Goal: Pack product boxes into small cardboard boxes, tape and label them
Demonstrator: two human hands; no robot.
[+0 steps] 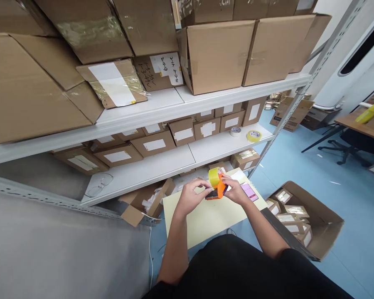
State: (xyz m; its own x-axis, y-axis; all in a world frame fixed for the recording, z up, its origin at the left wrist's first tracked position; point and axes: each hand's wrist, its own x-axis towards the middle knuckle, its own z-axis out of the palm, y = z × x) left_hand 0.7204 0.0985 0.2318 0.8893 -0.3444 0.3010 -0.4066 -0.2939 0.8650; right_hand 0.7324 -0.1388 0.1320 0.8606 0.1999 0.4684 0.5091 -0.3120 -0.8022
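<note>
Over the pale yellow tabletop (202, 224), an orange tape dispenser (220, 189) carries a yellow roll of packing tape (215, 177). My right hand (234, 190) is wrapped around the dispenser's right side. On the other side, the fingers of my left hand (193, 195) are pinched against its left edge, just below the roll. Whether they also hold the tape's loose end is too small to tell. A phone with a lit pink screen (249, 192) lies on the tabletop, to the right of my right hand.
Metal shelving (162, 162) packed with cardboard boxes spans the space ahead. A white tape roll (235, 131) and a yellow one (254, 136) lie on its middle shelf. At the right, a large open carton (327, 220) holds several small boxes. An opened box (134, 211) is left of the table.
</note>
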